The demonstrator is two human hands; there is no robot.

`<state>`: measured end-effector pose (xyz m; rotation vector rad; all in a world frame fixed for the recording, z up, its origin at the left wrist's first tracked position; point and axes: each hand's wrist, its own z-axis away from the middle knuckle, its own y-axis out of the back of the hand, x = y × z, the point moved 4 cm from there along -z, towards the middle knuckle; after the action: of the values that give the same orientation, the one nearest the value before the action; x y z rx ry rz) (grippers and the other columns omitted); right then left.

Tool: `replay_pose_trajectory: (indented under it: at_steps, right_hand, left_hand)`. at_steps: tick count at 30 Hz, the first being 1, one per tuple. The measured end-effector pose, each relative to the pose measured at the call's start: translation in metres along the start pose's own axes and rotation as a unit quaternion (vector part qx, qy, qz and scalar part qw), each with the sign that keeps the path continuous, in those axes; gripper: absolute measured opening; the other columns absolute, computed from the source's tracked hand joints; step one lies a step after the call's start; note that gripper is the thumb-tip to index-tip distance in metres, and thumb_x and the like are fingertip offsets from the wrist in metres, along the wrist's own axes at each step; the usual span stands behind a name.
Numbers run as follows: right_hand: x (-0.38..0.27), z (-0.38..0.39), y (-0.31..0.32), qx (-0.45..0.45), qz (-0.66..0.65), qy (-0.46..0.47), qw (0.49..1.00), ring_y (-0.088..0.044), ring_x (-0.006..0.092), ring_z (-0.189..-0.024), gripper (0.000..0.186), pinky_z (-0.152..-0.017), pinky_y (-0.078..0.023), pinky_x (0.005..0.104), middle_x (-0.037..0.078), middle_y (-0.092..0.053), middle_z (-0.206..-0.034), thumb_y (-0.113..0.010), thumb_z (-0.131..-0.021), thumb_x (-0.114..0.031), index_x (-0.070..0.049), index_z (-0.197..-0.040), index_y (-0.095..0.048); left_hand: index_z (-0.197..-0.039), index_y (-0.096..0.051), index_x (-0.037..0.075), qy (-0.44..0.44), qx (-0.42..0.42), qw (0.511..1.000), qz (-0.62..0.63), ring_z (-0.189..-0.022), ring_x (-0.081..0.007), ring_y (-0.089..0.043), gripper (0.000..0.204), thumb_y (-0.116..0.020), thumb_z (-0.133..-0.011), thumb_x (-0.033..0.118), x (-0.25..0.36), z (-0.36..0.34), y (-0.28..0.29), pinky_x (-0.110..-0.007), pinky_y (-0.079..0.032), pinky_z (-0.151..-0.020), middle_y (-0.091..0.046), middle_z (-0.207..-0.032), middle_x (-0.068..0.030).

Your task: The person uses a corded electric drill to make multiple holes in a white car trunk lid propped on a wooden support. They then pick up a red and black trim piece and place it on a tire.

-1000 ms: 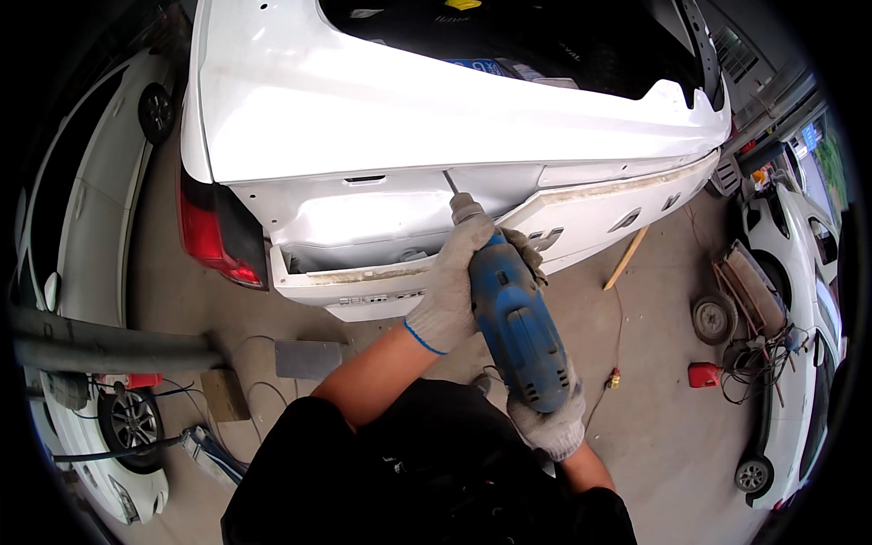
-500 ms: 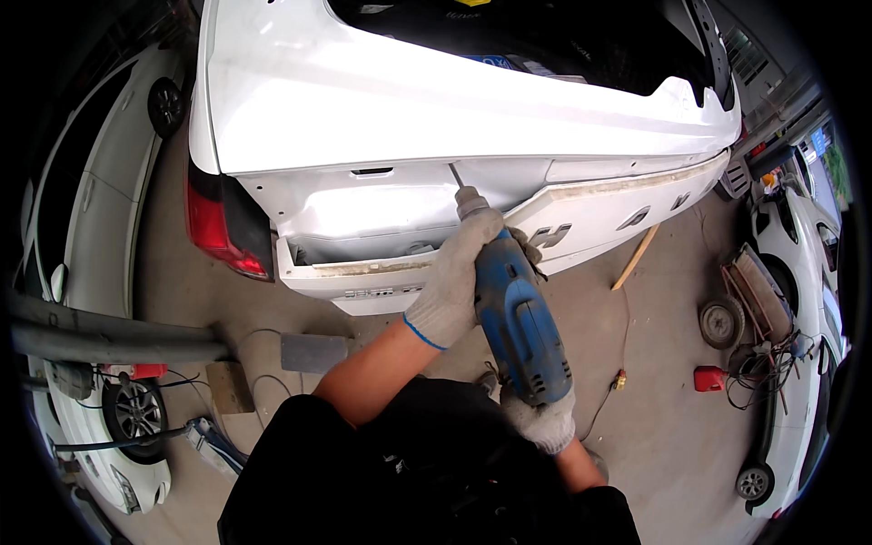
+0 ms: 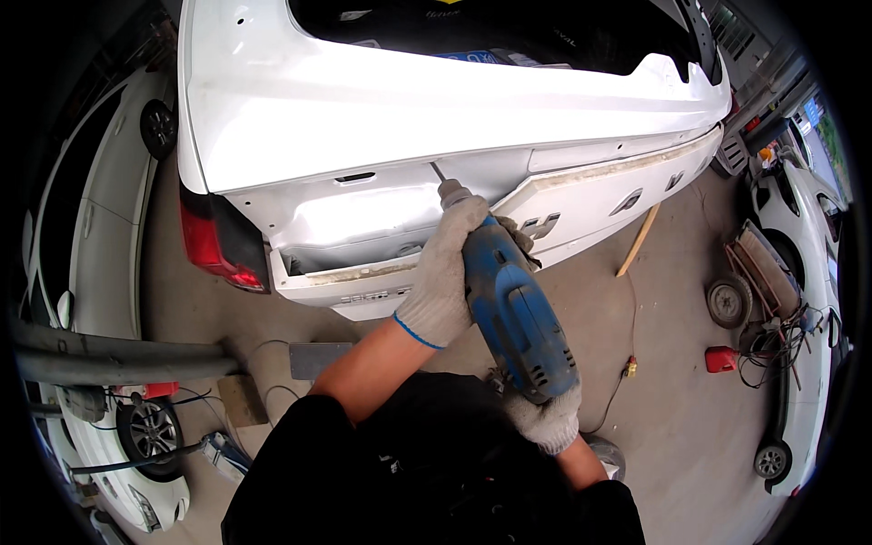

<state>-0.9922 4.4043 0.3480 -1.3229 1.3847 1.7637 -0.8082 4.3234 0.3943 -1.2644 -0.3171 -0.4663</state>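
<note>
Blue, dust-smudged plastic power drill (image 3: 520,313) is held in both hands. Long axis is slanted forward and slightly left; its thin grey metal bit (image 3: 438,172) is aimed at the recessed white tailgate panel (image 3: 400,202), just under the upper lip — contact at the tip cannot be told. The left hand (image 3: 445,275), in a whitish knit glove with blue cuff edging, is nearer the panel, closed around the drill's neck, forearm angled up from lower left. The right hand (image 3: 548,418), similarly gloved, is wrapped about the rear end, lower — fingers partly hidden.
</note>
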Motion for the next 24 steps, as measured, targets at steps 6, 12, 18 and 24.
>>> replay_pose_trajectory:
  at_steps: [6,12,18,24]
  right_hand:
    - [0.017,-0.003,0.004,0.006,-0.017,0.008,1.0,-0.073,0.0403,-0.089,0.071,-0.079,-0.059,0.0434,0.023,-0.07,-0.103,-0.076,-0.07,-0.015,-0.001,-0.134,-0.049]
    - [0.002,-0.002,0.006,-0.026,0.006,0.005,1.0,-0.073,0.0388,-0.089,0.071,-0.079,-0.058,0.0435,0.021,-0.07,-0.102,-0.076,-0.07,-0.014,-0.001,-0.134,-0.049]
    - [0.007,-0.004,0.001,0.009,0.011,0.042,0.999,-0.073,0.0379,-0.087,0.064,-0.077,-0.058,0.0423,0.02,-0.071,-0.1,-0.074,-0.071,-0.011,-0.001,-0.131,-0.051]
    - [-0.013,-0.011,0.016,0.047,0.012,-0.02,0.999,-0.071,0.0242,-0.086,0.038,-0.077,-0.057,0.0354,0.012,-0.072,-0.097,-0.073,-0.077,-0.005,-0.003,-0.114,-0.063]
  left_hand:
    - [-0.103,-0.058,-0.001,-0.007,-0.012,1.0,-0.009,-0.076,-0.0273,-0.069,0.041,-0.059,-0.096,0.039,-0.004,-0.004,0.005,-0.041,-0.061,-0.068,-0.066,-0.093,-0.0206]
    - [-0.102,-0.062,-0.002,-0.023,0.012,0.999,-0.031,-0.078,-0.032,-0.07,0.053,-0.057,-0.091,0.05,-0.009,-0.013,0.018,-0.045,-0.062,-0.068,-0.067,-0.091,-0.0217]
    - [-0.101,-0.061,-0.003,-0.019,0.045,0.998,-0.048,-0.075,-0.0326,-0.07,0.051,-0.059,-0.091,0.047,0.0,-0.005,0.009,-0.043,-0.062,-0.066,-0.066,-0.09,-0.0226]
    - [-0.1,-0.059,-0.005,-0.046,0.051,0.997,-0.036,-0.073,-0.0307,-0.07,0.049,-0.058,-0.092,0.044,-0.006,-0.015,-0.002,-0.043,-0.063,-0.064,-0.065,-0.089,-0.0234]
